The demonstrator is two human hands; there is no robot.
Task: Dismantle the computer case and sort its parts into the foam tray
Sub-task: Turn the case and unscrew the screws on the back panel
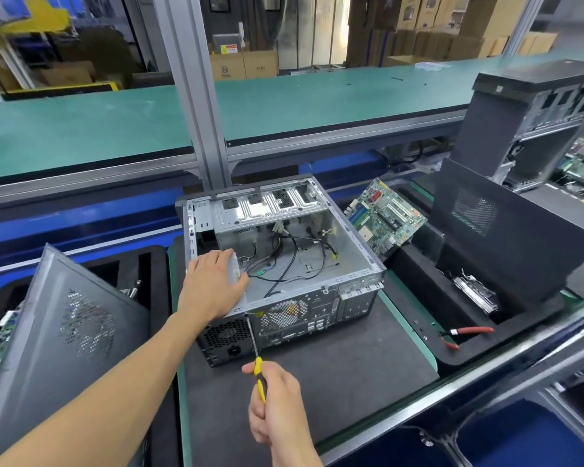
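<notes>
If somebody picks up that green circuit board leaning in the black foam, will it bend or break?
The green circuit board would probably stay stiff, since it stands propped on edge in the foam tray without sagging. It is likely light, being thin. Its many small raised parts look fragile, so holding the edges seems safest.

Left hand (pixel 213 284) flat; right hand (pixel 277 399) gripping.

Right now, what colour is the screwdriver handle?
Yellow with black, seen in the head view: the screwdriver is gripped by the right hand.
</notes>
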